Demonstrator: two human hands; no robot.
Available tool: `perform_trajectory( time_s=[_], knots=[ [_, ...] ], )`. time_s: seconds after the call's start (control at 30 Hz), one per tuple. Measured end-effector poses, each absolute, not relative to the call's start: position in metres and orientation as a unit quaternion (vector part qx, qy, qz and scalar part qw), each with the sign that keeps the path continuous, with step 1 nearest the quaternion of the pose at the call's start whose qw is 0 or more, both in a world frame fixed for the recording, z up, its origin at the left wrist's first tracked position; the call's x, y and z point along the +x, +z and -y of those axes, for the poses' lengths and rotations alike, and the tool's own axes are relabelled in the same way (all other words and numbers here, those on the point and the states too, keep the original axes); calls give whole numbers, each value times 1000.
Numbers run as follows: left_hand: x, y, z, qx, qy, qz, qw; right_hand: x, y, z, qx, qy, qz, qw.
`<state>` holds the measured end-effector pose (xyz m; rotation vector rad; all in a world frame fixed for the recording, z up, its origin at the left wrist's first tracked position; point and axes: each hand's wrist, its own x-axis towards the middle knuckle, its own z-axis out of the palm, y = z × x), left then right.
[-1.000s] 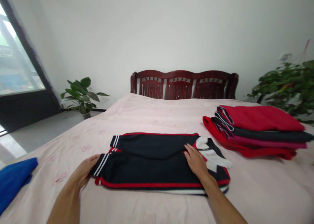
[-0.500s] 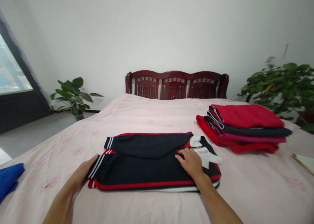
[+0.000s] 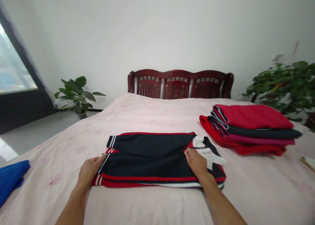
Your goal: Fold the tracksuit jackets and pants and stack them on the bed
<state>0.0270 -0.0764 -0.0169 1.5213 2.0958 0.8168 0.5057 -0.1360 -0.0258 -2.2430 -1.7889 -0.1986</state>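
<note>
A folded navy garment (image 3: 150, 159) with red and white stripes lies across the pink bed sheet (image 3: 157, 116) in front of me. My left hand (image 3: 90, 170) grips its left end at the striped cuff, fingers curled under the edge. Near the white collar, my right hand (image 3: 197, 162) presses flat on the garment's right part, fingers stretched out. The left end looks slightly lifted off the sheet.
A stack of folded red and dark clothes (image 3: 248, 129) sits on the bed at the right. A blue cloth (image 3: 11, 179) lies at the left edge. Behind are a dark wooden headboard (image 3: 179, 83), a potted plant (image 3: 75, 95) on the floor and a larger plant (image 3: 285, 85) at right.
My left hand has closed on the garment's left end and drawn it inward a little. The right hand stays pressed near the collar. The view shifted slightly.
</note>
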Motion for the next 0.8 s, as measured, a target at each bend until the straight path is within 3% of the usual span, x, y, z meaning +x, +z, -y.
perform_trajectory(
  time_s=[0.27,0.57,0.8],
  knots=[
    [35,-10,85,546,176,-803,163,494,-14,145,-716,-151,650,206],
    [33,-16,88,549,193,-802,135,483,-50,148,-678,-67,725,98],
    [34,-15,61,599,212,-771,41,516,-28,139,-714,-49,682,151]
  ],
)
